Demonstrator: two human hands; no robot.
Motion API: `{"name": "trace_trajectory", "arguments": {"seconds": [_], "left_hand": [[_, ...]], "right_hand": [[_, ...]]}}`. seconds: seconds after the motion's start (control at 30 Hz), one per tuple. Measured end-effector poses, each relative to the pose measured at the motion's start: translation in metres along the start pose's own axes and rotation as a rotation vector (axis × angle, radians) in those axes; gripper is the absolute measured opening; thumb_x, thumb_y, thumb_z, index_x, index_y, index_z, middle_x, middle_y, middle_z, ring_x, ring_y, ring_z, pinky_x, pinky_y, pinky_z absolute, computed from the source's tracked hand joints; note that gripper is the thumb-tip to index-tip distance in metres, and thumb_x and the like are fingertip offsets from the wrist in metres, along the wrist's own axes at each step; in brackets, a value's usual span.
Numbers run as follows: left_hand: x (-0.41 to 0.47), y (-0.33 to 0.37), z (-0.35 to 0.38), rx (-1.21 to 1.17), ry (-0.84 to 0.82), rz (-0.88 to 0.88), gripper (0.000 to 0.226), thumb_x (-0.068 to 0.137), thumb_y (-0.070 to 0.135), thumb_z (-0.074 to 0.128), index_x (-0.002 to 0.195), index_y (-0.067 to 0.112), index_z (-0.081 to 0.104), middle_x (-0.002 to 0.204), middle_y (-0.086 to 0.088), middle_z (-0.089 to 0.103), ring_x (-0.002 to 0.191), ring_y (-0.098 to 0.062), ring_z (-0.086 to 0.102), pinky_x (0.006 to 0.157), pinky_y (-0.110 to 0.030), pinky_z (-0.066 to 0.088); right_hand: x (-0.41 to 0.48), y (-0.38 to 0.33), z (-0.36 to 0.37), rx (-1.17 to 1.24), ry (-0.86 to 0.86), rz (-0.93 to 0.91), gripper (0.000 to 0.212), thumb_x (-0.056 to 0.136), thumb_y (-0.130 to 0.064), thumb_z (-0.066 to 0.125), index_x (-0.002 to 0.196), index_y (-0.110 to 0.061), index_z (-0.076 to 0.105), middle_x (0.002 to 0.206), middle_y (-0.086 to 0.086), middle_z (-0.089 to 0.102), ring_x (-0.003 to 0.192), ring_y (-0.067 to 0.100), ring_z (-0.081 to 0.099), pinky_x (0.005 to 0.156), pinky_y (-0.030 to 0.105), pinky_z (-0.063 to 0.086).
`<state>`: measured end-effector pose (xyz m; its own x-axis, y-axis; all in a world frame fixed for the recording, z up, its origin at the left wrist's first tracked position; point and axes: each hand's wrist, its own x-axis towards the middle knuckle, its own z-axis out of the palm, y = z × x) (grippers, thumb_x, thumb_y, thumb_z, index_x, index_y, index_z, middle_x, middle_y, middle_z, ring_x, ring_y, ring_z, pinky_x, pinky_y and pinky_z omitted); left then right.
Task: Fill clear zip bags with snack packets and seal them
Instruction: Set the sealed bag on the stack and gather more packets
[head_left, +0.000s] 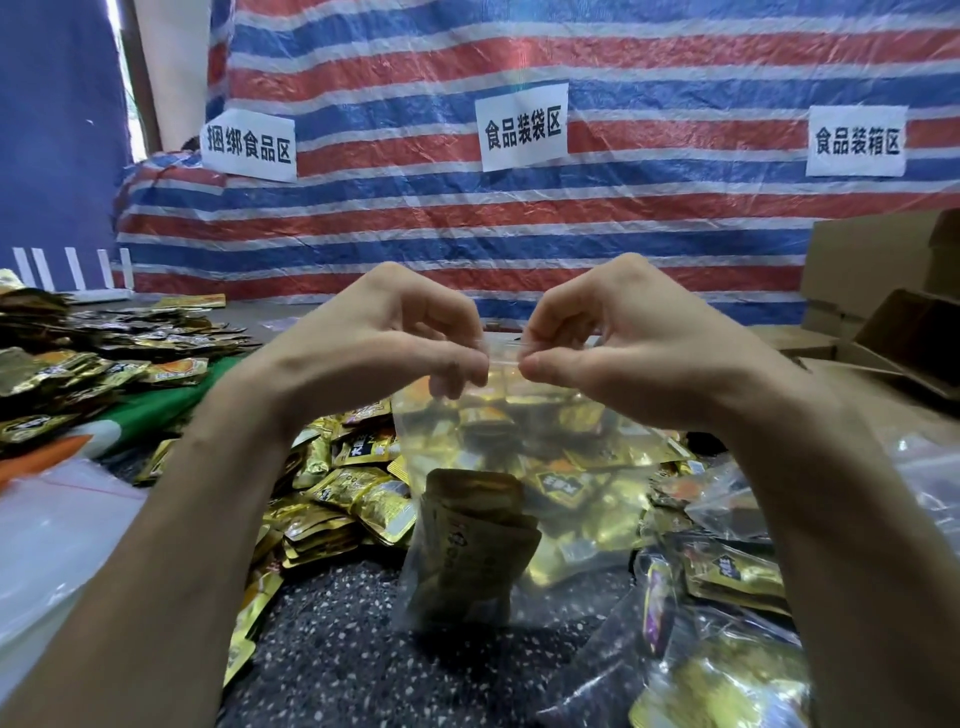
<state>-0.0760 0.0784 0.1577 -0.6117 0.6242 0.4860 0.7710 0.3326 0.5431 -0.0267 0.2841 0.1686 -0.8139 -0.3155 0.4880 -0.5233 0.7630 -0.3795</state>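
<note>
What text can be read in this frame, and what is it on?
"捆绑食品区": left sign on the tarp.
"食品装袋区": middle sign, same tarp.
"食品装箱区": right sign, same tarp.
Print on the loose packets and on those inside the bag: too blurred to read.

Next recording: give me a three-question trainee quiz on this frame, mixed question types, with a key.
1. True or false: the left hand and the right hand both pinch the top edge of the clear zip bag.
2. Where do the packets inside it sit? A: at the bottom. B: jammed up against the zip. C: there are none inside.
3. Fill in: the number of paper signs on the striped tarp is ___.
Key: 1 true; 2 A; 3 three.
</note>
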Motion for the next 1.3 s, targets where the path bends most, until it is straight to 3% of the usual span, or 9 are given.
{"name": "trace_trajectory", "arguments": {"seconds": [0.13,0.2,0.3,0.53,0.77,0.93,1.1,1.27,1.3], "left_hand": [[0.000,0.002,0.003,-0.008,-0.062,-0.005,0.012,0.086,0.026,0.071,0.084,0.015,0.077,0.074,-0.007,0.071,0.066,-0.011,0.064,0.062,-0.019,0.051],[-0.001,0.001,0.002,-0.005,-0.034,0.025,0.013,0.084,0.023,0.072,0.083,0.011,0.077,0.072,-0.008,0.070,0.066,-0.017,0.064,0.061,-0.020,0.052],[-0.002,-0.002,-0.003,-0.007,-0.011,0.037,0.011,0.085,0.014,0.071,0.083,0.005,0.075,0.072,-0.010,0.070,0.069,-0.029,0.065,0.064,-0.023,0.054],[-0.002,-0.002,-0.002,-0.028,-0.032,0.014,0.017,0.082,0.025,0.073,0.085,0.009,0.078,0.073,-0.009,0.073,0.065,-0.020,0.064,0.062,-0.022,0.052],[-0.004,-0.006,-0.006,-0.034,0.030,0.028,0.022,0.078,0.025,0.071,0.085,0.005,0.078,0.072,-0.010,0.073,0.063,-0.026,0.063,0.060,-0.022,0.052],[-0.001,-0.012,-0.006,-0.030,0.036,0.019,0.024,0.078,0.026,0.071,0.086,0.004,0.077,0.073,-0.011,0.073,0.068,-0.036,0.064,0.061,-0.025,0.054],[-0.002,-0.017,-0.009,-0.040,0.039,0.006,0.022,0.076,0.030,0.071,0.082,0.010,0.078,0.072,-0.009,0.073,0.062,-0.022,0.063,0.058,-0.018,0.051],[-0.004,-0.023,-0.011,-0.038,0.055,-0.009,0.027,0.075,0.034,0.071,0.083,0.010,0.078,0.072,-0.008,0.073,0.060,-0.016,0.062,0.055,-0.014,0.047],[-0.003,-0.024,-0.010,-0.039,0.057,-0.013,0.028,0.075,0.035,0.070,0.084,0.009,0.078,0.072,-0.008,0.073,0.060,-0.016,0.062,0.055,-0.013,0.047]], "right_hand": [[0.002,-0.004,0.006,-0.012,0.024,-0.025,0.007,0.086,-0.023,0.074,0.080,-0.022,0.077,0.073,-0.010,0.071,0.075,0.005,0.065,0.072,0.032,0.056],[0.001,-0.004,0.004,0.018,0.033,-0.026,0.008,0.084,-0.026,0.077,0.078,-0.022,0.078,0.070,-0.010,0.071,0.072,0.004,0.066,0.068,0.029,0.056],[-0.003,0.000,-0.003,0.026,0.015,-0.003,0.011,0.083,-0.028,0.076,0.076,-0.020,0.078,0.072,-0.005,0.073,0.072,0.012,0.068,0.072,0.036,0.057],[-0.002,0.006,-0.006,0.041,0.033,-0.007,0.011,0.082,-0.022,0.078,0.072,-0.020,0.076,0.067,-0.003,0.071,0.068,0.011,0.066,0.062,0.025,0.049],[-0.006,0.019,-0.016,0.135,0.013,0.043,0.008,0.082,-0.024,0.079,0.075,-0.021,0.077,0.074,-0.008,0.075,0.073,0.005,0.070,0.070,0.021,0.053],[-0.003,0.023,-0.014,0.198,0.031,0.031,0.014,0.081,-0.015,0.081,0.070,-0.019,0.073,0.064,-0.011,0.070,0.063,-0.004,0.064,0.062,0.011,0.044],[-0.005,0.025,-0.014,0.213,0.059,0.065,0.015,0.073,-0.031,0.086,0.071,-0.018,0.078,0.070,-0.005,0.075,0.066,0.000,0.067,0.060,0.010,0.046],[-0.005,0.028,-0.016,0.254,0.126,0.074,0.030,0.059,-0.036,0.088,0.068,-0.009,0.076,0.073,0.013,0.074,0.070,0.029,0.068,0.069,0.039,0.054],[-0.004,0.027,-0.016,0.257,0.128,0.065,0.028,0.061,-0.033,0.088,0.067,-0.009,0.075,0.073,0.014,0.074,0.068,0.030,0.067,0.068,0.039,0.054]]}}
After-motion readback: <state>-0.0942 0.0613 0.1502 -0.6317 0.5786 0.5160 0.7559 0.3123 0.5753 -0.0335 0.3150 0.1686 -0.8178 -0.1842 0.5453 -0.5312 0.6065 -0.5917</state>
